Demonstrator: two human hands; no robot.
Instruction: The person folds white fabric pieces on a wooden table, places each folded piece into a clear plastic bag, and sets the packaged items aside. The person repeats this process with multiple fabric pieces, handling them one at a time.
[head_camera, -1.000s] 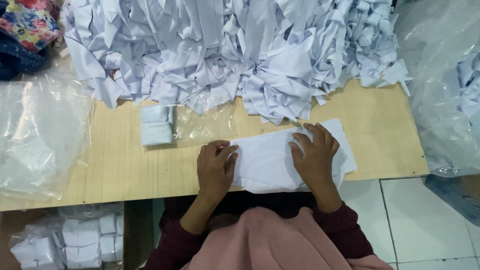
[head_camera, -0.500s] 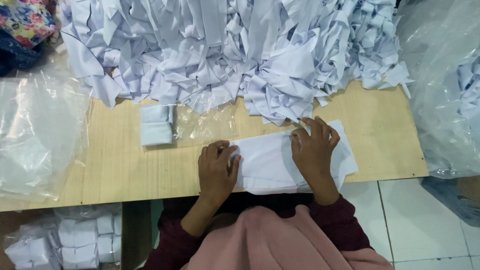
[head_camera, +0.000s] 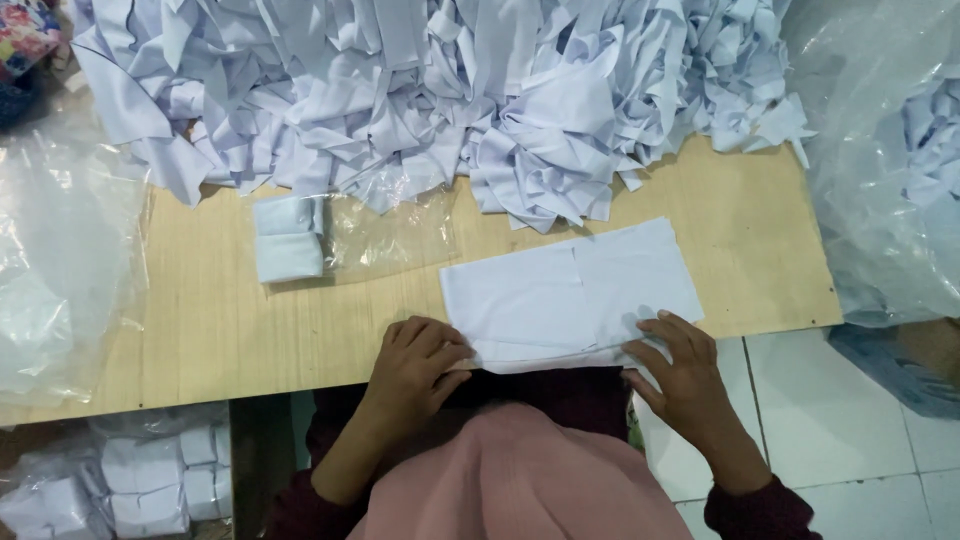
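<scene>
A flat white piece of cloth (head_camera: 575, 290) lies folded at the near edge of the wooden table (head_camera: 220, 320). My left hand (head_camera: 415, 365) rests on its lower left corner, fingers pinching the near edge. My right hand (head_camera: 680, 365) touches the lower right edge with fingers spread. Behind the cloth rises a large heap of crumpled white cloth pieces (head_camera: 430, 90).
A small folded white bundle in a clear plastic bag (head_camera: 290, 238) lies left of the cloth. Clear plastic sheeting (head_camera: 60, 260) covers the left side, and a big plastic bag (head_camera: 890, 180) stands at the right. Packed white bundles (head_camera: 140, 480) sit below the table.
Both hands have slid from the top of the cloth down to its near edge. The cloth now lies wider and flatter.
</scene>
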